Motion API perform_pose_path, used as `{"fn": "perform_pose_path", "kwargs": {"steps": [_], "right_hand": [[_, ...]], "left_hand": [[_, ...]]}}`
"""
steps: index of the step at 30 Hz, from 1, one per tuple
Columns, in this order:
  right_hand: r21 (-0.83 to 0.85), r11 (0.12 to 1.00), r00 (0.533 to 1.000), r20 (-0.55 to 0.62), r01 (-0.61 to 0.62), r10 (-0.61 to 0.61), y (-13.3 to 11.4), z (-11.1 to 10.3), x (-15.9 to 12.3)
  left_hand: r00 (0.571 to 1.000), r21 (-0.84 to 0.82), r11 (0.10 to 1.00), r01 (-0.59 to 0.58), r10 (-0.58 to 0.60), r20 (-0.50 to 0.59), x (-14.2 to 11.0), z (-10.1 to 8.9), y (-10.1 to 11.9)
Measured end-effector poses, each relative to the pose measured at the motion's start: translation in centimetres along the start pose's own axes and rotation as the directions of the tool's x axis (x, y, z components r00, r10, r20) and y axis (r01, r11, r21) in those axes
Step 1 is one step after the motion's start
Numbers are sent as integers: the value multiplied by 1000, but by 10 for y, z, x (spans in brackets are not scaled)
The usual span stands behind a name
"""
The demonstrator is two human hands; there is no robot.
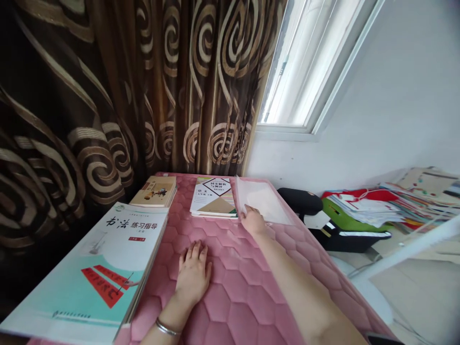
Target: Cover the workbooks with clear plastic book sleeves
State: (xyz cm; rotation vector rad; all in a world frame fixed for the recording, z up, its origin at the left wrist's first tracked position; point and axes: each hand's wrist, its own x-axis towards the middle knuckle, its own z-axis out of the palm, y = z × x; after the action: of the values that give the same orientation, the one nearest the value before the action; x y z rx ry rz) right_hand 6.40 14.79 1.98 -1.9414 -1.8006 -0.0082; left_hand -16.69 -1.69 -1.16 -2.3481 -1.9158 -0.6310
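My left hand [194, 274] lies flat on the pink quilted tabletop cover [230, 287], fingers spread, holding nothing. A bracelet circles that wrist. Farther forward, my right hand [253, 221] is at the left edge of a translucent plastic sheet [269, 200], with its fingers closed on that edge. Just left of the sheet lies a small stack of white and tan workbooks [212, 196]. A large stack of white and teal calligraphy workbooks [97, 268] is left of my left hand. Behind it sits a smaller stack of brown-covered books [154, 190].
A patterned brown curtain [201, 86] hangs behind the table, beside a window [298, 67]. On the right, piles of papers and books [370, 206] lie near a black cushioned object [301, 201]. A white tubular frame [398, 251] stands by the table's right edge.
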Motion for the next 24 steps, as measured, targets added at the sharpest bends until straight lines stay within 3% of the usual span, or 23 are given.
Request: {"fn": "perform_pose_path", "kwargs": {"steps": [3,6,8,10,12,14,15,17,19,20,21,22,24], "right_hand": [[4,999,998,-51,-47,47,4,-10,4],[33,997,981,-175,-76,81,13,-36,-5],[103,994,947,-322,40,-5,14,-58,-25],[169,945,893,-406,280,-192,7,-81,-58],[226,856,864,-326,465,-383,-10,-104,-100],[337,757,820,-89,560,-566,-31,-122,-142],[409,717,771,50,564,-635,-42,-128,-161],[558,653,625,278,513,-729,-58,-135,-186],[660,617,497,398,429,-771,-63,-135,-196],[685,615,478,419,392,-772,-61,-132,-195],[684,632,504,426,363,-751,-55,-128,-191],[654,675,577,421,341,-700,-47,-124,-185],[497,827,797,371,263,-477,-24,-112,-170]], "left_hand": [[1000,-21,1000,8,-8,7,0,-2,0],[999,-52,998,26,-25,26,1,-5,1],[998,-97,993,61,-58,35,3,-8,1],[993,-179,977,117,-114,28,6,-9,-1],[983,-293,939,182,-185,18,9,-10,-5],[970,-425,876,230,-244,21,12,-9,-11],[963,-483,840,248,-270,25,13,-9,-14],[953,-557,786,269,-300,37,13,-9,-18],[954,-535,797,280,-292,64,12,-10,-18],[959,-490,827,275,-271,82,11,-11,-16],[965,-430,864,261,-242,99,10,-12,-14],[970,-364,900,241,-214,113,9,-13,-12],[977,-249,948,197,-170,125,7,-14,-6]]}}
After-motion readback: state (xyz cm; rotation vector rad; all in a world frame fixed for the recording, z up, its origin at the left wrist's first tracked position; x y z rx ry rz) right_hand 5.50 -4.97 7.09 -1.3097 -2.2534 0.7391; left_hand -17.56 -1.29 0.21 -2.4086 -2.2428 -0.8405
